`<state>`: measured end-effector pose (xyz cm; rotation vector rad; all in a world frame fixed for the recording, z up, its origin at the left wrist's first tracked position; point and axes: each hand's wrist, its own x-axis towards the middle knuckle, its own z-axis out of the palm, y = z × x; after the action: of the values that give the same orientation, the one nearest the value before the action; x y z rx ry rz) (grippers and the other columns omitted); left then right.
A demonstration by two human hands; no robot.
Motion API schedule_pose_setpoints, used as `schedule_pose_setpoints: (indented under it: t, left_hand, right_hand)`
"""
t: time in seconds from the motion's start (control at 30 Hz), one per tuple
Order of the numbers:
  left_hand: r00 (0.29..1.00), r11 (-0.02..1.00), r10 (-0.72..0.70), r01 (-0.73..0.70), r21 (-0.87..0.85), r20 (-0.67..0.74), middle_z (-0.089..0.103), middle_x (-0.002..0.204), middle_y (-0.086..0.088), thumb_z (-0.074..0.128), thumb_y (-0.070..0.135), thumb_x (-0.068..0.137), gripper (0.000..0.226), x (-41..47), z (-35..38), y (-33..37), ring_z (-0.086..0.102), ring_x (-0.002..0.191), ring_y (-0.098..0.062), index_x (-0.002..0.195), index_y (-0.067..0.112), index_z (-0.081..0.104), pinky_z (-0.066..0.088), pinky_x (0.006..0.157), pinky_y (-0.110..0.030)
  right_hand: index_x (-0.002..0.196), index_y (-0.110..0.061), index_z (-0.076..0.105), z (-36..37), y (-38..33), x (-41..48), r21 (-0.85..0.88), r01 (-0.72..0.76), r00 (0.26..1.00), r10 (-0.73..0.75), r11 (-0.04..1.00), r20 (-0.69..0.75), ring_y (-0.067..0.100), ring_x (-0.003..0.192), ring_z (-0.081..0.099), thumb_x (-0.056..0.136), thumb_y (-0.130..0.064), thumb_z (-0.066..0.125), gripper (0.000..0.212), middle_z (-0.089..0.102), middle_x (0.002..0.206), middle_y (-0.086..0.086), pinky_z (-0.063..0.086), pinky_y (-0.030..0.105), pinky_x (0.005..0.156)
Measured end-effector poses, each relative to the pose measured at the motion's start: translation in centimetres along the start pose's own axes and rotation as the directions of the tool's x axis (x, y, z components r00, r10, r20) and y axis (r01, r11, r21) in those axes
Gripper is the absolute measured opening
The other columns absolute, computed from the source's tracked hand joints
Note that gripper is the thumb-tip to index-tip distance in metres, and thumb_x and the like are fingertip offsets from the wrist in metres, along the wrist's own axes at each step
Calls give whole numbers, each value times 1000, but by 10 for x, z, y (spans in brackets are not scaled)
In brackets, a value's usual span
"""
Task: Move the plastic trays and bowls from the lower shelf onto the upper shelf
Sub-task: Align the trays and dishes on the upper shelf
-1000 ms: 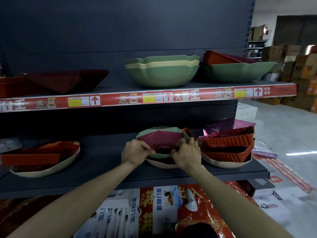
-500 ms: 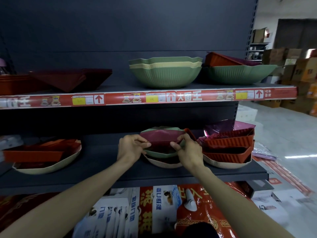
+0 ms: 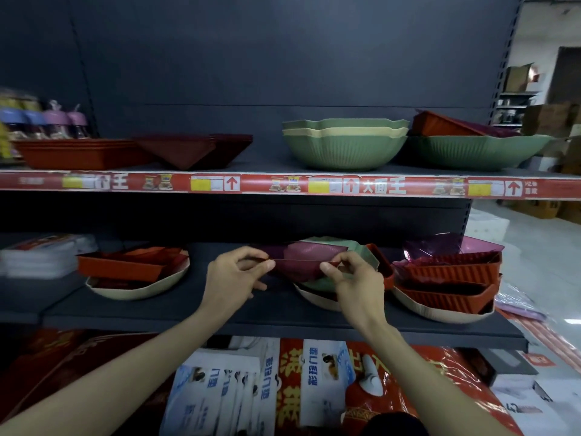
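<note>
A dark maroon plastic tray (image 3: 301,262) is lifted just above a green bowl (image 3: 361,256) stacked in a cream bowl (image 3: 317,298) on the lower shelf (image 3: 220,309). My left hand (image 3: 232,275) pinches the tray's near rim at its left end. My right hand (image 3: 352,278) pinches the same rim at its right end. On the upper shelf (image 3: 267,184) stand stacked green and cream bowls (image 3: 344,146), a wide green bowl (image 3: 478,151) with red trays in it, and dark red trays (image 3: 191,149).
Left on the lower shelf a cream bowl (image 3: 138,289) holds orange-red trays (image 3: 125,265). At the right, ribbed red trays (image 3: 452,278) and a purple tray (image 3: 446,247) sit in another cream bowl. Bottles (image 3: 56,121) stand at the upper left. Printed bags (image 3: 283,388) lie below.
Both hands have lifted the maroon tray slightly off the green bowl and drawn it toward me and left. The view has swung left.
</note>
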<state>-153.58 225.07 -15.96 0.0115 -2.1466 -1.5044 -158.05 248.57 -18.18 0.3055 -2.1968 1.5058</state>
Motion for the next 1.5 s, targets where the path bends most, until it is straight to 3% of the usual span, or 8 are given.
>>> schedule_pose_setpoints:
  t: [0.4,0.57,0.7,0.83,1.13,1.3,1.4,1.5]
  left_hand:
    - [993,995,17,-28,-95,-115,81,108,11,88,39,83,25,-37,-97,1,71,114,-5,107,39,81,60,100,-42]
    - [977,984,2,-39,-171,-213,82,105,8,93,31,77,27,-58,-132,24,73,111,-3,102,34,84,60,99,-40]
    - [970,977,-7,-44,-207,-242,80,103,3,90,15,80,26,-75,-151,51,74,94,6,105,20,83,59,70,-15]
    - [972,965,6,-68,-254,-237,80,90,1,83,-1,84,21,-92,-167,75,74,82,7,103,6,80,53,58,-6]
    - [927,945,187,-260,-199,-326,82,108,2,87,27,74,29,-106,-198,125,76,109,-13,103,26,84,60,97,-44]
    - [882,913,295,-374,-164,-368,81,111,5,83,25,78,33,-100,-204,144,74,112,-11,110,25,82,56,106,-39]
    - [858,893,355,-429,-137,-371,79,119,9,81,23,79,43,-91,-208,153,69,121,-3,122,25,77,52,106,-20]
    - [859,858,387,-469,-211,-336,74,134,1,80,17,84,61,-75,-213,159,66,129,-12,142,24,64,49,111,-24]
  right_hand:
    - [85,-34,68,41,-73,-37,2,160,984,-160,987,80,2,76,68,94,-51,73,21,73,76,-14,53,26,72]
    - [87,-35,69,47,-105,-50,18,243,959,-243,970,146,-5,86,66,97,-53,69,20,73,81,-18,48,12,72]
    - [90,-37,68,47,-127,-59,44,276,945,-280,960,171,-5,87,66,97,-56,66,21,73,83,-20,45,10,69]
    - [90,-37,67,40,-153,-65,89,326,925,-337,941,177,11,72,67,95,-62,63,26,72,77,-8,50,28,64]
    - [90,-32,73,18,-207,-68,244,394,898,-427,886,102,8,86,71,93,-56,71,24,76,90,-16,56,36,83]
    - [91,-34,70,16,-229,-67,263,475,865,-501,839,34,25,74,66,93,-57,66,23,74,86,-13,50,37,73]
    - [95,-34,69,14,-240,-58,274,478,863,-504,835,31,-9,111,63,92,-58,65,25,76,101,-18,48,27,92]
    - [98,-35,70,16,-249,-46,281,495,857,-515,822,-5,-1,125,59,93,-56,67,22,76,114,-14,47,38,106]
